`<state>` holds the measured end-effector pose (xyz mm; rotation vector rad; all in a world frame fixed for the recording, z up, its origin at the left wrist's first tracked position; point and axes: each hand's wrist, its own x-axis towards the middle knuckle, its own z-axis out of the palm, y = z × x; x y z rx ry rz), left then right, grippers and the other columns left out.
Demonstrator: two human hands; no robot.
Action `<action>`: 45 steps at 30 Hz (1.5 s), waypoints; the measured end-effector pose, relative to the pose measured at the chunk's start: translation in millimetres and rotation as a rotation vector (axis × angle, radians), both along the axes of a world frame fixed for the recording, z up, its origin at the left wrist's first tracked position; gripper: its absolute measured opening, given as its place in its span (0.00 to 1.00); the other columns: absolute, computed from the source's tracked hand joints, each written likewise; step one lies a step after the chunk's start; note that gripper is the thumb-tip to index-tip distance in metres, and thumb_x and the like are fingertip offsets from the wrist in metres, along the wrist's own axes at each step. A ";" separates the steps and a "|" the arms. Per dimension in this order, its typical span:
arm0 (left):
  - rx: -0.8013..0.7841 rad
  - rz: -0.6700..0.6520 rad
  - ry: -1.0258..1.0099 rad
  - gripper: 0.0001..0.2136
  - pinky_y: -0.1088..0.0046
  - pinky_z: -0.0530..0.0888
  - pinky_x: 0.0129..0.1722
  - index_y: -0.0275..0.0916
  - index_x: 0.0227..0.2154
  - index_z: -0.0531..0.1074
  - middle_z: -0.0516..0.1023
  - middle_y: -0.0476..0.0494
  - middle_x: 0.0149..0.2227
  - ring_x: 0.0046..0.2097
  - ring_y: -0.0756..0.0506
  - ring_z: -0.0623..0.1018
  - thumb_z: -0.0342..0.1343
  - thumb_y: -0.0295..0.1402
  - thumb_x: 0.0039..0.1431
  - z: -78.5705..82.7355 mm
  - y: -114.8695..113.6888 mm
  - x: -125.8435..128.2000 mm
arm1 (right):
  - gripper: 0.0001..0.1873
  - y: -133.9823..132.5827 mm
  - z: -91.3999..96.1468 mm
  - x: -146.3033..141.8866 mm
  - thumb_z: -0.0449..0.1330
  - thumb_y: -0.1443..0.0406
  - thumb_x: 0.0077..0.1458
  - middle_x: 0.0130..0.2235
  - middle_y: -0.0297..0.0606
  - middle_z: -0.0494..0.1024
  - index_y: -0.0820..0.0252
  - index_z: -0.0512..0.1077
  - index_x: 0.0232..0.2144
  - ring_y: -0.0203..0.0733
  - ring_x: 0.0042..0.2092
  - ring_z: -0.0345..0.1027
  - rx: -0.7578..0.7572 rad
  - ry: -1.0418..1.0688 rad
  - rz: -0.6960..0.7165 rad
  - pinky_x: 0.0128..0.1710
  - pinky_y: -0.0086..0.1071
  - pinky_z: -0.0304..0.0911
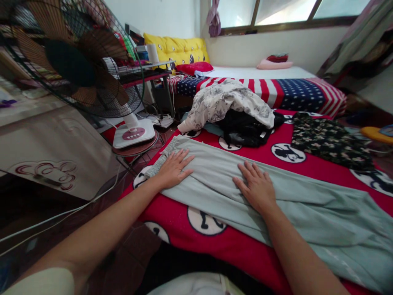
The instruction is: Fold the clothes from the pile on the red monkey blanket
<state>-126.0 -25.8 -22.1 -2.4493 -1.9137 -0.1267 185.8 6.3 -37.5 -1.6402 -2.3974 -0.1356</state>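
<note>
Pale green trousers (211, 172) lie stretched out across a red blanket (245, 256) with white round patches. Their gathered elastic waistband (164, 157) is at the left, and the legs run off toward the lower right. My left hand (175, 169) rests flat on the cloth close to the waistband, fingers spread. Farther along, my right hand (257, 186) presses on the fabric with its fingers stretched out. Some creases run through the cloth between and beyond my hands.
Behind the trousers sits a heap with a white patterned garment (227, 96) over black clothing (245, 127). A dark floral garment (331, 139) lies at the right. A fan (133, 133) stands on a stool at the left, and cables hang below. A bed (297, 96) is at the back.
</note>
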 end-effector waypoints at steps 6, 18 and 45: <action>0.038 0.025 0.013 0.28 0.50 0.49 0.66 0.45 0.65 0.54 0.47 0.40 0.70 0.70 0.39 0.48 0.39 0.50 0.67 1.5 3.9 5.2 | 0.28 -0.4 -1.9 -0.5 0.47 0.52 0.64 0.67 0.38 0.58 0.54 0.61 0.63 0.52 0.67 0.49 0.003 0.003 -0.007 0.62 0.54 0.51; 0.018 -0.092 0.114 0.23 0.58 0.66 0.57 0.39 0.55 0.71 0.74 0.36 0.55 0.56 0.37 0.73 0.44 0.44 0.65 55.8 54.1 60.2 | 0.31 -3.6 37.9 -46.9 0.53 0.59 0.61 0.68 0.47 0.52 0.61 0.56 0.64 0.51 0.69 0.40 -0.101 0.182 0.077 0.66 0.56 0.35; 0.174 -0.100 -0.004 0.29 0.40 0.55 0.61 0.43 0.66 0.54 0.48 0.38 0.70 0.69 0.32 0.49 0.37 0.47 0.64 -21.6 67.5 50.9 | 0.45 13.9 9.1 65.5 0.38 0.42 0.62 0.70 0.50 0.40 0.69 0.45 0.68 0.49 0.71 0.31 -0.198 0.133 -0.134 0.67 0.52 0.32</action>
